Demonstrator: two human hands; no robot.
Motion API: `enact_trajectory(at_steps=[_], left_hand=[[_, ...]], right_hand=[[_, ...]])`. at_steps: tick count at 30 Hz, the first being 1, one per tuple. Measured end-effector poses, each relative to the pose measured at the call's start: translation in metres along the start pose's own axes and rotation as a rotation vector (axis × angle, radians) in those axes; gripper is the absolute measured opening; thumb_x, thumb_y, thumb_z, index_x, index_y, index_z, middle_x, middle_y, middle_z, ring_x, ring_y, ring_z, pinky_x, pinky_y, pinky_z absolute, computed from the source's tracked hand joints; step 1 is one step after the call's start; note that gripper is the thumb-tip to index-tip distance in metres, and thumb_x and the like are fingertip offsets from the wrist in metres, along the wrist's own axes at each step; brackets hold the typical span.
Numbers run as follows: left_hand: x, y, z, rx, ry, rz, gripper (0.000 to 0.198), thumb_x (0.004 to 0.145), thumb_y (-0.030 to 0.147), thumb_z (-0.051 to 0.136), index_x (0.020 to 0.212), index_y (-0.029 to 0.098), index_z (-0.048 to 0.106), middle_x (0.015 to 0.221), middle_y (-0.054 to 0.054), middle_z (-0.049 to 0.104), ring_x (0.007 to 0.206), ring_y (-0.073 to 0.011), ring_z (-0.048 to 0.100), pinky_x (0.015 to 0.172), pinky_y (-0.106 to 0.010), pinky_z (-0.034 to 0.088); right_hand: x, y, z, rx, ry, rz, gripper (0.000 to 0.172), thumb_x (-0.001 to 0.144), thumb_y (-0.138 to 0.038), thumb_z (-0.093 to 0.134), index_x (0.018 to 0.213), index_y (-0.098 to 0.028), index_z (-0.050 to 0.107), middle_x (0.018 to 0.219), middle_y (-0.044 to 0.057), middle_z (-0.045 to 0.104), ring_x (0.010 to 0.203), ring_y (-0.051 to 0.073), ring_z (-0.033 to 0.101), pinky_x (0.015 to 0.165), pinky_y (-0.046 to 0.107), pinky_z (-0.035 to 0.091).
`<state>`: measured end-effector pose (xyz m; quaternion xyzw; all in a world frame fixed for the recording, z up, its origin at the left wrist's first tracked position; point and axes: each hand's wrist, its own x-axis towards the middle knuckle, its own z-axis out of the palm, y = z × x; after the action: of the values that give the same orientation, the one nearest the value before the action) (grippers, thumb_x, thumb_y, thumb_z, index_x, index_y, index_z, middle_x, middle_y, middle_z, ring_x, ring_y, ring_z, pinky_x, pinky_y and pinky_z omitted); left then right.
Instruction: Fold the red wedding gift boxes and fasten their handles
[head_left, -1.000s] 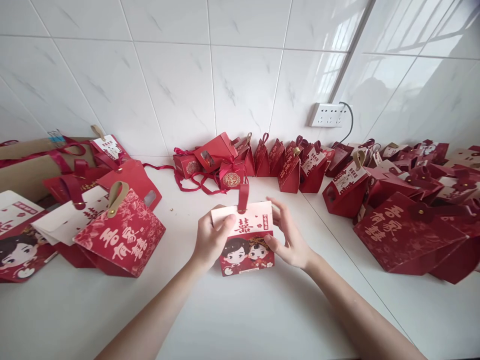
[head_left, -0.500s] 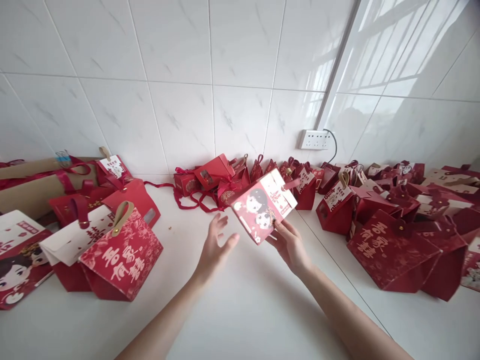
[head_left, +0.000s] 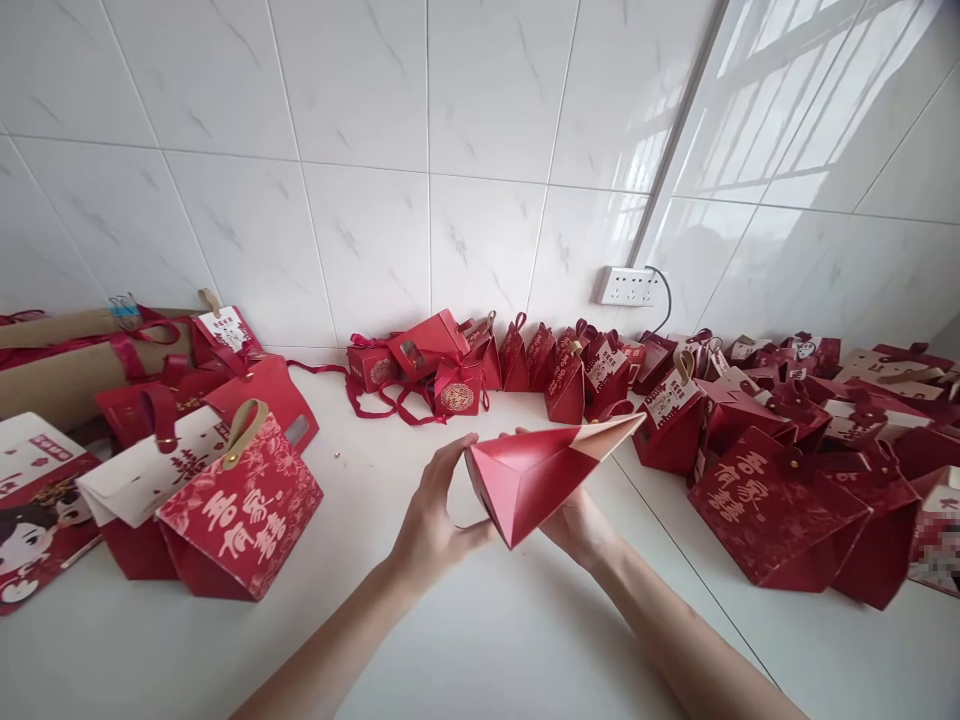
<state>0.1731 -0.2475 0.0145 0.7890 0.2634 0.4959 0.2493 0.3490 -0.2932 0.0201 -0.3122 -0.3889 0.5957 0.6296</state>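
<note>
Pale, brush-style characters reading 吾家有囍 run across the sloping face of a red floral box (head_left: 247,500) at the front left, and the same four appear on a darker red box (head_left: 780,510) at the front right. A white-topped box (head_left: 131,475) behind the floral one carries a red 囍 on its flap. Near the wall (head_left: 360,90), a small ribboned box (head_left: 459,398) has a round gold emblem whose lettering is too small to read with certainty, as is the red print on the white label (head_left: 673,400) of a box farther right. On the held box (head_left: 547,480) no writing shows from this side. It is a tilted wedge of red card, raised over the white table (head_left: 465,640) at the centre, between the groups of boxes to either side. Its creased panels shade from pinkish red on the left to deeper red in the middle, and its upper edge turns cream as it narrows to a point at the right. The left hand (head_left: 433,520) grips its wide end, the fingers at the upper corner and the thumb near the lower one, spread well apart. The right hand (head_left: 581,525) supports it from behind and below, its fingers largely hidden by the card.
</note>
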Motion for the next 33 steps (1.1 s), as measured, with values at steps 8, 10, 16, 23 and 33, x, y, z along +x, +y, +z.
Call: enact_trajectory(at_steps=[8,10,16,23,33], left_hand=[[-0.004,-0.006,0.001,-0.012,0.046,0.119,0.078,0.065,0.024,0.078,0.134,0.026,0.041,0.134,-0.013,0.053,0.122,-0.0312,0.054,0.097,-0.045,0.051],[-0.002,0.000,-0.001,-0.125,0.064,-0.015,0.068,0.063,0.033,0.079,0.123,0.023,0.049,0.124,-0.013,0.060,0.112,-0.0317,0.060,0.092,-0.045,0.053],[0.013,0.017,-0.004,-0.724,-0.018,-0.593,0.059,0.077,0.066,0.054,0.105,0.014,0.061,0.105,-0.014,0.069,0.096,-0.0277,0.066,0.080,-0.039,0.056],[0.022,0.017,0.002,-1.060,-0.018,-1.061,0.044,0.091,0.055,0.044,0.108,0.019,0.060,0.091,-0.005,0.069,0.065,-0.0134,0.064,0.053,-0.025,0.056],[0.023,0.016,0.001,-0.940,-0.119,-1.127,0.058,0.088,0.062,0.034,0.104,0.013,0.060,0.065,-0.003,0.060,0.043,-0.0132,0.053,0.039,-0.026,0.050]], right_hand=[[-0.004,-0.005,0.002,-0.048,0.018,-0.075,0.055,0.067,-0.057,0.075,0.114,-0.033,0.061,0.112,0.007,0.068,0.093,0.024,0.066,0.081,0.040,0.055],[-0.003,-0.002,0.000,-0.062,-0.030,-0.059,0.049,0.068,-0.054,0.075,0.111,-0.032,0.062,0.106,0.005,0.068,0.084,0.021,0.065,0.077,0.038,0.055],[0.000,0.005,-0.001,-0.118,-0.070,-0.140,0.038,0.068,-0.053,0.076,0.076,-0.020,0.060,0.069,-0.001,0.057,0.057,0.011,0.051,0.059,0.027,0.046],[0.003,0.006,-0.003,-0.181,0.042,-0.174,0.044,0.069,-0.056,0.075,0.066,-0.018,0.053,0.057,-0.004,0.047,0.053,0.010,0.046,0.055,0.025,0.038],[0.000,0.003,0.002,-0.249,0.062,-0.182,0.038,0.079,-0.050,0.068,0.069,-0.018,0.052,0.058,-0.004,0.046,0.053,0.010,0.046,0.054,0.025,0.038]])
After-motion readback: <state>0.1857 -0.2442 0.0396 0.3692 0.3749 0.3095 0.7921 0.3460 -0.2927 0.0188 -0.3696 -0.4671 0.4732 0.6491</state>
